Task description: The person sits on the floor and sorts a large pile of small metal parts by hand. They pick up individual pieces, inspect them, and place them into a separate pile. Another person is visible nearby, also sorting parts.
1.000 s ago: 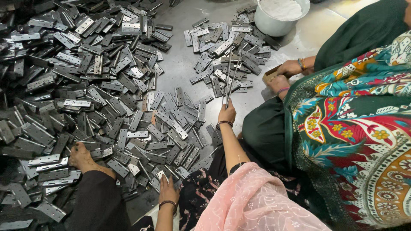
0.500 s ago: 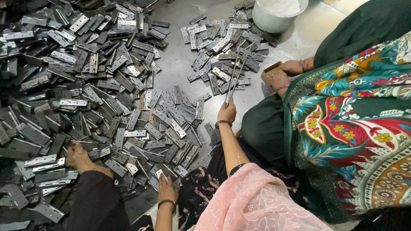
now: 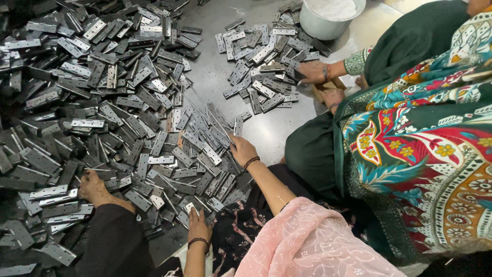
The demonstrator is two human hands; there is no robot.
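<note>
Hinges (image 3: 154,128) lie heaped within arm's reach, so the right hand (image 3: 242,150) grasps thin metal rods (image 3: 205,110) among them while the left hand (image 3: 197,224) rests flat, released, at the heap's edge.

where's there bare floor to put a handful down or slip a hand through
The clearest patch is the grey floor between the big heap of hinges, the smaller pile and the co-worker's knee. A narrower strip runs up between the two piles. Around the right hand and left hand the plates lie crowded.
</note>
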